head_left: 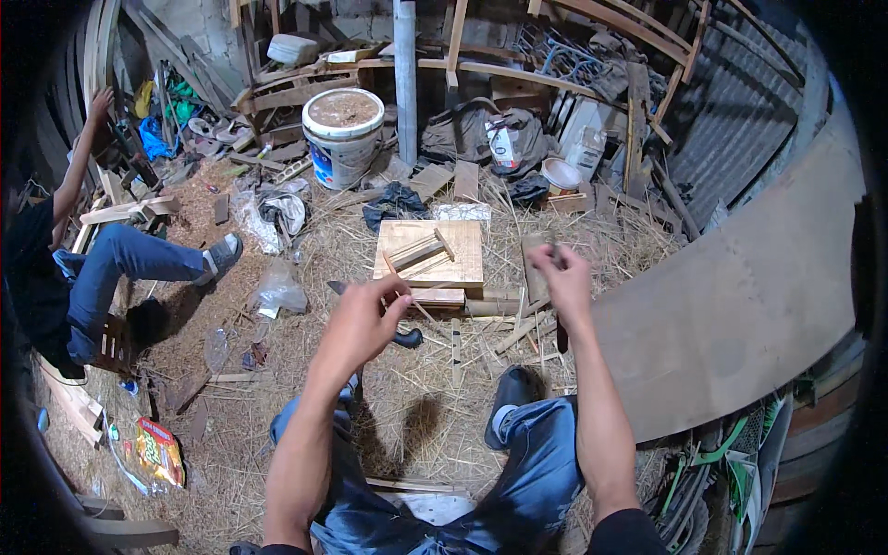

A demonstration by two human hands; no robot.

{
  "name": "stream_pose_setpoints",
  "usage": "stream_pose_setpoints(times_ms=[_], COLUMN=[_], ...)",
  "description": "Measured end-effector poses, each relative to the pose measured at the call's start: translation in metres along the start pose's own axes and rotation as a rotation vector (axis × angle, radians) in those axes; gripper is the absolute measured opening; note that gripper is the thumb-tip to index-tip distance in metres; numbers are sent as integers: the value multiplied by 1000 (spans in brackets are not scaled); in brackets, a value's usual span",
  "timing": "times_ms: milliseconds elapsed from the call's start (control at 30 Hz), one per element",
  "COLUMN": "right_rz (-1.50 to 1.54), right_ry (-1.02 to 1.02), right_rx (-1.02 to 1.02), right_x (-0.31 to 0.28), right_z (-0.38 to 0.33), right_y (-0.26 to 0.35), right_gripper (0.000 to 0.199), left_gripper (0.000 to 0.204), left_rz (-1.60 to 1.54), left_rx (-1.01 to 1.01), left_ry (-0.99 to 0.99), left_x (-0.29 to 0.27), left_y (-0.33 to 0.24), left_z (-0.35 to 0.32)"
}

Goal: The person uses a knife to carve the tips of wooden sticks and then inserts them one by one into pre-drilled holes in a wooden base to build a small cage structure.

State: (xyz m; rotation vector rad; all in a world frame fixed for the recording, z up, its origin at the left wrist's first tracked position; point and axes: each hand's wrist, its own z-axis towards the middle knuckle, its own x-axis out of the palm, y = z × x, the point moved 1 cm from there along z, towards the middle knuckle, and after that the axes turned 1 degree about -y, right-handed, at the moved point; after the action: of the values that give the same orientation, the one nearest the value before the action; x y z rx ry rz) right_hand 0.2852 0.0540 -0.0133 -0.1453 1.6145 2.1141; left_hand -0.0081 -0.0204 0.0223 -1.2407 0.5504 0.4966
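My left hand (363,319) is closed around a thin wooden stick (425,313) that slants past its fingers. A dark pointed piece (337,287) shows beside its knuckles; whether the hand holds it I cannot tell. Raised to the right, my right hand (566,277) has its fingers pinched together, and what is in them is too small and dark to name. A dark narrow piece (561,335) shows just below that hand. Between and beyond both hands, a small frame of thin wooden sticks (421,252) lies on a pale wooden board (467,268).
Straw and wood scraps cover the ground. A white bucket (344,139) stands beside a grey post (405,83). At left sits another person (129,254) with one arm raised. A large brown sheet (740,287) leans at right; a snack bag (159,451) lies lower left.
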Motion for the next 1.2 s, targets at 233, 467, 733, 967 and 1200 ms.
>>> stream_pose_setpoints(times_ms=[233, 467, 733, 967, 1200], right_rz=[-355, -404, -546, -536, -562], right_ry=[514, 371, 208, 241, 280], right_rx=[-211, 132, 340, 297, 339], right_x=[49, 57, 56, 48, 37], right_z=[-8, 16, 18, 19, 18], right_y=[-10, -73, -90, -86, -77], right_gripper=[25, 20, 15, 15, 21], left_gripper=[9, 33, 28, 33, 31], left_rz=[142, 466, 738, 759, 687], left_rx=[119, 565, 85, -58, 86], left_ry=[-3, -513, 120, 106, 185], left_x=[23, 74, 205, 241, 233], left_y=[38, 65, 207, 258, 228], left_z=[56, 128, 179, 194, 186])
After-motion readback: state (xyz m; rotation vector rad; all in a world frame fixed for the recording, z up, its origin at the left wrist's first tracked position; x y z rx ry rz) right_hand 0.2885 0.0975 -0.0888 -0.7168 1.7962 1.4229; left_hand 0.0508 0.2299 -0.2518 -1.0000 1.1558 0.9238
